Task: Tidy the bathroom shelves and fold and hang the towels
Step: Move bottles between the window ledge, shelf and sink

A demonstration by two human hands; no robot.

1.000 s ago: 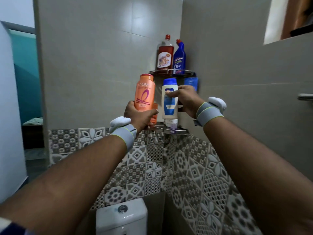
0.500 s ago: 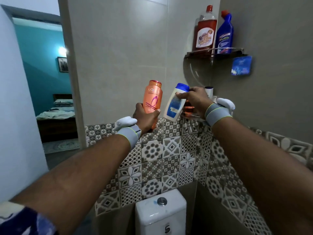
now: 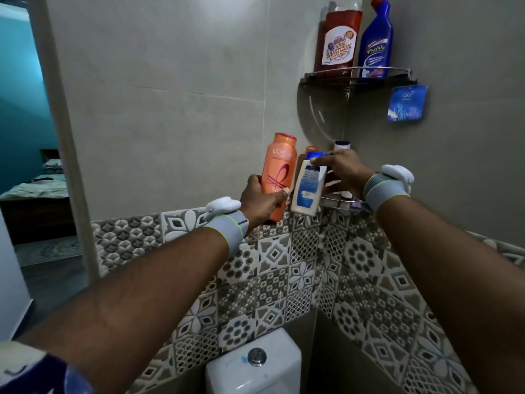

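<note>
My left hand [image 3: 262,201] grips the lower part of an upright orange shampoo bottle [image 3: 279,169], held just left of the lower corner shelf [image 3: 339,201]. My right hand [image 3: 342,169] holds a white bottle with a blue cap [image 3: 308,184] by its top; the bottle tilts, its base off the shelf's left edge. Behind my right hand a small orange bottle [image 3: 311,150] and a white blue-capped bottle [image 3: 342,145] stand on that shelf, mostly hidden. The upper corner shelf [image 3: 358,78] carries a red-brown cleaner bottle [image 3: 338,41] and a blue toilet cleaner bottle [image 3: 375,44].
A blue air-freshener packet [image 3: 407,103] hangs on the right wall under the upper shelf. A white toilet cistern [image 3: 252,368] sits directly below my hands. An open doorway [image 3: 31,137] at the left leads to a bedroom. Patterned tiles cover the lower walls.
The view has swung left and down. The white bottle has been lifted off the lower shelf and tilted to the left. The orange bottle stays in my left hand.
</note>
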